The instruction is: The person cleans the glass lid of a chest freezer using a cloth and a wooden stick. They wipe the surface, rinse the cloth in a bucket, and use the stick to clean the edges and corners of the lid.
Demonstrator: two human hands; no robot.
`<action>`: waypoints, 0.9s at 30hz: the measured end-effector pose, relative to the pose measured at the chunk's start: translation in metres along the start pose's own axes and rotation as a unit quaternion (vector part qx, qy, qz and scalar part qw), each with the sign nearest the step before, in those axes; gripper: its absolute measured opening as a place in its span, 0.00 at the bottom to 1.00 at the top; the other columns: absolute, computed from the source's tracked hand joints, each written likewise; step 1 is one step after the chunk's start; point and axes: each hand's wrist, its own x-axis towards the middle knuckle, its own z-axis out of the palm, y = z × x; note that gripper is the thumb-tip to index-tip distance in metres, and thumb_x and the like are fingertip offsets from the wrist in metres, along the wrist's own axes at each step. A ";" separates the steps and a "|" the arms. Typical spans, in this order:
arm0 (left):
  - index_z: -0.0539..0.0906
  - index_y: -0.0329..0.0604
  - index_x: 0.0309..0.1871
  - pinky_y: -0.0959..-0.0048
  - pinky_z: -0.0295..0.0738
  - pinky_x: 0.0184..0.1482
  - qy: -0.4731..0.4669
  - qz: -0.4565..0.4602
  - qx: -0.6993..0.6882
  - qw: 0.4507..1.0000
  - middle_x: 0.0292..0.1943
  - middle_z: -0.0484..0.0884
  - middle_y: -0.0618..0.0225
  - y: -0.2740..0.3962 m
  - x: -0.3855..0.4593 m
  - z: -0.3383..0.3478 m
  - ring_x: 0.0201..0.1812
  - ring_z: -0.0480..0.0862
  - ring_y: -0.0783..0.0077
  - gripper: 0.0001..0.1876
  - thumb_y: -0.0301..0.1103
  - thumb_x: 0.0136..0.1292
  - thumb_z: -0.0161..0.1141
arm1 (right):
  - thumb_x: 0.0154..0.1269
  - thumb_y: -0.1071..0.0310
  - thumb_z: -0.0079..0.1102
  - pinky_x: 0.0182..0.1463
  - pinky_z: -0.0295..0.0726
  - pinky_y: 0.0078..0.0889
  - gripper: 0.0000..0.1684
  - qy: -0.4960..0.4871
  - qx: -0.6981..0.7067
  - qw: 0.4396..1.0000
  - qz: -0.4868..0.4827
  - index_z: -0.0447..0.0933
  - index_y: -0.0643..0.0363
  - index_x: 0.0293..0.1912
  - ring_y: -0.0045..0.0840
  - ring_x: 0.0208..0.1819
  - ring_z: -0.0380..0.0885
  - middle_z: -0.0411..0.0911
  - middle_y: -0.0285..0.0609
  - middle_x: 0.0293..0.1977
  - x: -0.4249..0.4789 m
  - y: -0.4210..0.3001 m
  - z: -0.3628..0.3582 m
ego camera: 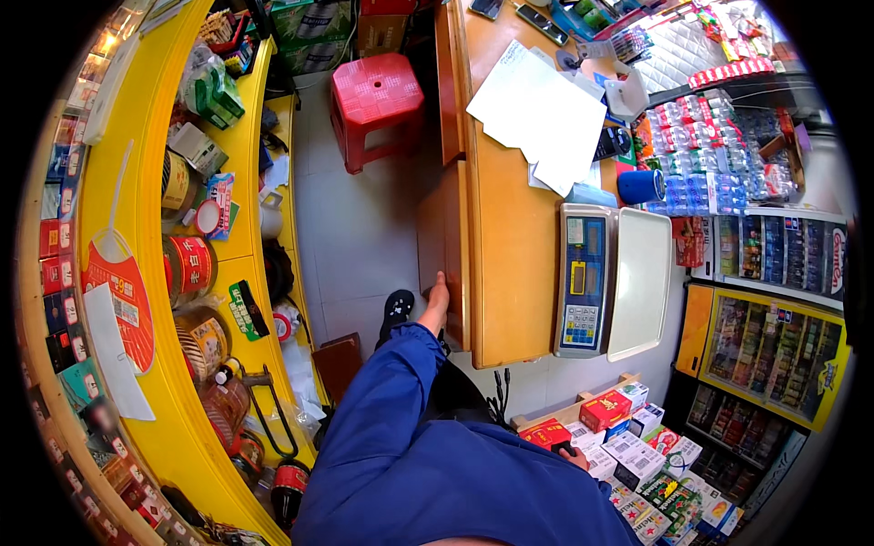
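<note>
My left hand [437, 303] reaches forward from a blue sleeve and lies against the brown wooden panel [440, 232] on the near side of the counter. It shows edge-on, so its grip is hidden. At the lower right, my right hand [578, 458] has its fingers around a small black object [564, 448], beside a red box [546, 434] on the stacked cartons. On the wooden counter [512, 273] stand a digital price scale [582, 280] with a pale weighing tray [640, 283], white paper sheets [539, 109] and a blue cup [640, 186].
A red plastic stool [377, 89] stands ahead on the tiled floor. Yellow shelves [235, 160] with jars and packets run along the left. Beer cartons [672, 498] are stacked at the lower right. Bottled drinks and a yellow-framed display cabinet [768, 355] are farther right.
</note>
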 end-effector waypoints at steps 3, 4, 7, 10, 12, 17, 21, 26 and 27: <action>0.77 0.35 0.54 0.63 0.74 0.50 -0.052 0.004 -0.076 0.996 0.46 0.82 0.58 0.010 -0.012 -0.033 0.44 0.80 0.62 0.37 0.65 0.69 0.37 | 0.55 0.52 0.68 0.52 0.76 0.38 0.30 -0.014 -0.005 0.999 0.028 0.77 0.66 0.49 0.43 0.46 0.79 0.81 0.55 0.43 -0.031 -0.048 0.011; 0.78 0.36 0.53 0.63 0.74 0.48 -0.014 0.032 -0.048 0.998 0.43 0.82 0.60 0.007 0.008 -0.063 0.41 0.80 0.63 0.37 0.66 0.69 0.38 | 0.55 0.52 0.68 0.50 0.76 0.38 0.29 -0.017 -0.027 0.999 -0.019 0.78 0.66 0.48 0.41 0.45 0.80 0.81 0.55 0.42 -0.029 -0.046 0.007; 0.78 0.37 0.52 0.65 0.75 0.44 0.012 0.059 0.005 0.998 0.38 0.81 0.62 0.035 0.006 -0.133 0.38 0.79 0.65 0.38 0.68 0.67 0.38 | 0.55 0.54 0.67 0.47 0.77 0.36 0.27 -0.044 0.009 0.999 0.016 0.78 0.66 0.47 0.38 0.42 0.81 0.82 0.53 0.39 -0.016 -0.062 0.021; 0.78 0.42 0.51 0.64 0.77 0.40 0.062 0.051 0.040 0.996 0.37 0.81 0.64 0.074 -0.021 -0.202 0.35 0.80 0.64 0.32 0.64 0.66 0.45 | 0.56 0.56 0.68 0.46 0.77 0.35 0.26 -0.081 0.057 0.995 -0.025 0.78 0.68 0.45 0.35 0.40 0.81 0.82 0.53 0.37 -0.001 -0.060 0.032; 0.77 0.44 0.53 0.65 0.78 0.44 0.077 0.071 0.011 0.994 0.40 0.82 0.65 0.083 -0.057 -0.218 0.39 0.81 0.64 0.27 0.58 0.68 0.47 | 0.57 0.56 0.67 0.46 0.77 0.35 0.25 -0.102 0.078 0.990 -0.051 0.77 0.68 0.45 0.35 0.40 0.81 0.82 0.52 0.37 0.006 -0.062 0.034; 0.79 0.48 0.54 0.70 0.76 0.43 0.071 0.144 -0.120 0.980 0.40 0.83 0.66 0.102 -0.127 -0.241 0.40 0.82 0.66 0.23 0.55 0.69 0.50 | 0.57 0.56 0.67 0.47 0.77 0.36 0.25 -0.096 0.089 0.990 -0.060 0.77 0.66 0.47 0.35 0.42 0.81 0.82 0.51 0.39 0.050 -0.021 0.024; 0.80 0.45 0.52 0.71 0.76 0.44 0.224 0.257 -0.026 0.940 0.39 0.83 0.66 0.145 -0.082 -0.279 0.40 0.82 0.66 0.20 0.50 0.69 0.51 | 0.58 0.57 0.67 0.48 0.77 0.34 0.24 -0.084 0.095 0.989 -0.072 0.77 0.64 0.47 0.34 0.41 0.81 0.82 0.50 0.39 0.063 -0.035 0.015; 0.80 0.37 0.46 0.72 0.76 0.44 0.365 0.587 0.179 0.700 0.42 0.82 0.62 0.177 -0.147 -0.188 0.42 0.81 0.66 0.11 0.32 0.68 0.52 | 0.59 0.57 0.66 0.48 0.77 0.32 0.23 -0.094 0.055 0.991 -0.079 0.77 0.65 0.47 0.33 0.42 0.80 0.82 0.49 0.39 0.067 -0.044 0.014; 0.80 0.36 0.45 0.71 0.76 0.44 0.362 0.636 0.239 0.639 0.43 0.82 0.60 0.178 -0.174 -0.152 0.42 0.81 0.65 0.09 0.28 0.67 0.53 | 0.59 0.58 0.66 0.48 0.77 0.32 0.23 -0.105 0.043 0.990 -0.081 0.77 0.65 0.47 0.33 0.42 0.80 0.82 0.49 0.40 0.066 -0.050 0.014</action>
